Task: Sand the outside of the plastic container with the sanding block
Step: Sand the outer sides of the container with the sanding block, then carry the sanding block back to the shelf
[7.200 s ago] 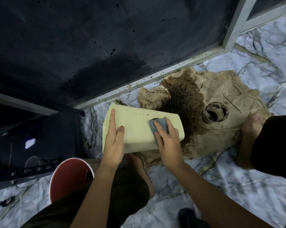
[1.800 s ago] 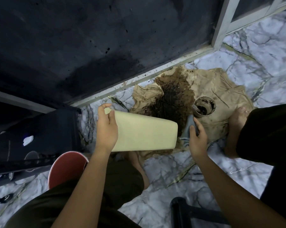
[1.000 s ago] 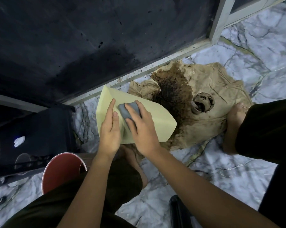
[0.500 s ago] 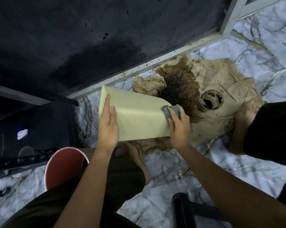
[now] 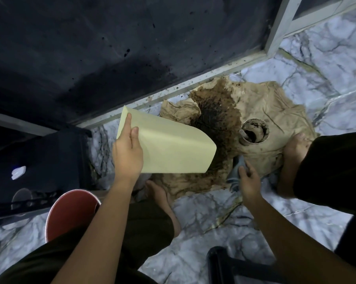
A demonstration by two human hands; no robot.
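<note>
While your left hand point(image 5: 127, 154) lay flat, fingers straight, on the pale yellow plastic container point(image 5: 168, 147), it stayed tilted. Your right hand point(image 5: 248, 181) pinched the grey sanding block point(image 5: 235, 171) beside it, apart.

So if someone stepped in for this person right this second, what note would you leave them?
Left hand: steadies the plastic container, fingers flat on its side, tilted over the stained brown paper.
Right hand: holds the sanding block, off the container, low by the paper.
Done: cannot tell how much is sanded; no scuffing shows.
Left: bring the block onto the outer wall and sand, turning the container to reach every side.
</note>
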